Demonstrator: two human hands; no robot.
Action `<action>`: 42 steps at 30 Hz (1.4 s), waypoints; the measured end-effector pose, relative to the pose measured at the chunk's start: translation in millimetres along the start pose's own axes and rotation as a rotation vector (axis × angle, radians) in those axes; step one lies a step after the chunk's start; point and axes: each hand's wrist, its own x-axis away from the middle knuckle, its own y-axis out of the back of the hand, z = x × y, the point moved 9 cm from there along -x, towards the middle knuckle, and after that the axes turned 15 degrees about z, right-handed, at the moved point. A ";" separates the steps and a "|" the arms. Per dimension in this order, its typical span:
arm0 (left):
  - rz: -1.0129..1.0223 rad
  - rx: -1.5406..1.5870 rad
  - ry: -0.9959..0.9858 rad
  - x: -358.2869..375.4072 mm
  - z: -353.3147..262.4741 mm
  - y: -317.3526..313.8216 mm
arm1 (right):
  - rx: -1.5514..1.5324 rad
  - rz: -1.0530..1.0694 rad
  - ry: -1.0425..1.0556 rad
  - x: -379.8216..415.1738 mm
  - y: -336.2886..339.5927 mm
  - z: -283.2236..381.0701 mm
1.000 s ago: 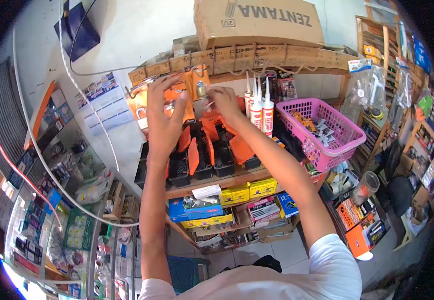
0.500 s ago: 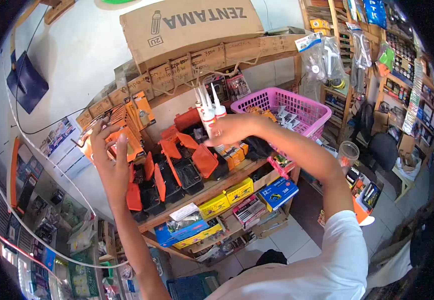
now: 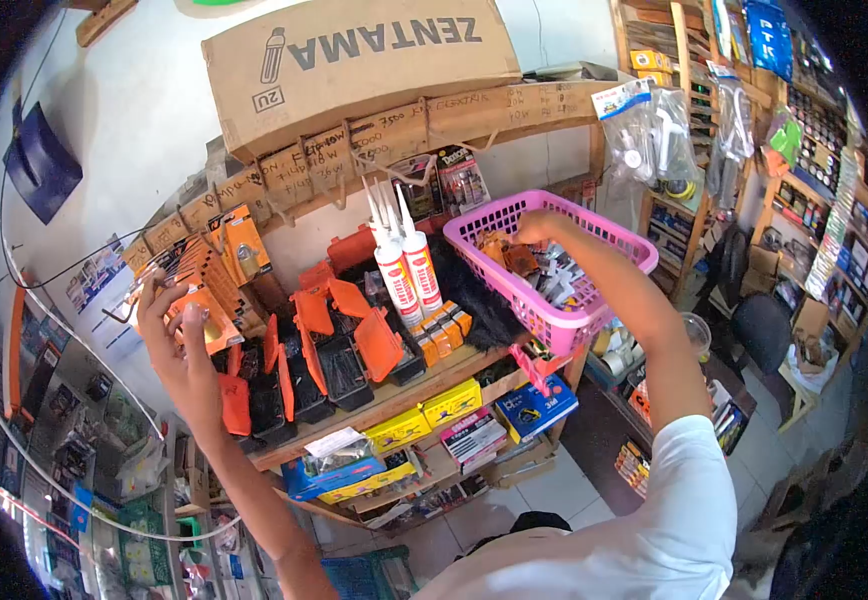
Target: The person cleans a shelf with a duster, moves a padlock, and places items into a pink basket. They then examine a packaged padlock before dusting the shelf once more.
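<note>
My left hand (image 3: 179, 345) is raised at the left, fingers bent and apart, beside a row of orange-carded packs (image 3: 209, 285) hanging on a metal hook (image 3: 119, 312). The thumb is close to the front pack, which has a brass-coloured item in it; contact is hard to judge. My right hand (image 3: 537, 228) reaches into the pink plastic basket (image 3: 614, 232), over orange packs (image 3: 510, 256) lying inside. Its fingertips are hidden among them. White and grey packaged pieces (image 3: 562, 275) fill the rest of the basket.
White-and-red sealant tubes (image 3: 419, 275) stand upright by small yellow boxes (image 3: 442, 330). Black bins with orange lids (image 3: 379, 345) line the bench. A ZENTAMA carton (image 3: 354, 70) rests on the beam above. Yellow boxes (image 3: 451, 402) and a blue 3M box (image 3: 536, 408) sit below.
My right hand has moved right, from in front of the sealant tubes into the pink basket. My left hand stays by the hanging packs. The whole view has shifted slightly.
</note>
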 end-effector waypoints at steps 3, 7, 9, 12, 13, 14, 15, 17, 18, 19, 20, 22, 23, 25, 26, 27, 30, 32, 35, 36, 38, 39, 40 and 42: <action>-0.009 0.002 0.046 -1.2 0.2 -0.8 | 0.096 0.023 -0.027 -22.6 -8.5 -8.8; -0.050 -0.060 0.165 4.1 -2.7 -4.0 | 0.062 -0.050 0.084 -77.3 -13.6 -20.9; -0.042 -0.069 0.198 10.5 -1.2 -10.2 | 0.200 -0.164 0.196 -83.8 -5.2 -15.5; -0.306 -0.156 0.096 24.6 -32.6 -14.8 | 0.022 -0.109 0.187 -76.6 1.7 -25.8; -0.301 -0.162 0.097 28.3 -44.0 -24.9 | -0.099 -0.074 0.225 -60.9 8.2 -25.9; -0.331 -0.168 0.080 34.3 -60.0 -32.5 | -0.220 -0.038 0.263 -53.7 10.8 -27.9; -0.363 -0.174 0.064 41.5 -72.9 -38.9 | -0.221 -0.034 0.269 -55.5 11.8 -35.1; -0.381 -0.239 0.035 56.7 -88.5 -59.0 | -0.057 -0.615 0.572 -21.5 54.2 -32.5; -0.354 -0.180 -0.003 62.7 -98.0 -77.0 | -0.162 -0.576 0.597 6.3 62.6 -33.3; -0.327 -0.119 -0.037 70.7 -105.2 -93.8 | -0.263 -0.535 0.620 49.8 71.7 -31.2; -0.231 -0.038 -0.084 79.5 -103.0 -116.0 | -0.341 -0.573 0.739 82.4 76.5 -30.7; 0.008 0.146 -0.089 95.3 -103.5 -166.7 | -0.579 -0.543 0.945 136.8 70.7 -31.6; 0.151 0.251 -0.049 101.6 -107.5 -196.7 | -0.740 -0.473 1.028 159.2 59.7 -31.0; 0.469 0.520 0.154 123.9 -104.7 -256.6 | -0.856 -0.394 1.233 203.7 22.9 -23.3; 0.624 0.634 0.213 143.7 -107.2 -283.4 | -0.703 -0.382 1.221 232.4 7.6 -16.4; 0.786 0.746 0.275 166.7 -113.4 -312.8 | -0.511 -0.225 1.263 252.5 -41.9 -3.5; 0.910 0.968 0.501 212.0 -119.5 -343.4 | -0.512 -0.236 1.335 265.6 -101.8 5.2; 1.082 0.957 0.531 228.8 -129.3 -358.1 | -0.583 -0.204 1.286 254.7 -127.2 0.7; 1.071 0.972 0.653 250.0 -112.4 -365.4 | -0.663 -0.137 1.246 242.3 -142.7 -4.2; 1.068 0.920 0.655 243.4 -113.8 -365.6 | -0.629 -0.139 1.204 238.1 -148.7 -6.0; 1.067 0.908 0.634 240.0 -110.4 -364.5 | -0.724 -0.083 1.131 221.8 -167.6 -11.0; 1.059 0.897 0.603 237.0 -106.3 -361.5 | -0.806 -0.032 1.058 207.0 -178.4 -14.9; 1.079 0.773 0.520 236.9 -95.0 -356.7 | -0.718 0.080 0.944 188.7 -197.5 -14.5; 0.782 0.820 0.862 248.5 -76.0 -339.1 | -0.909 0.137 0.999 142.7 -253.7 -8.0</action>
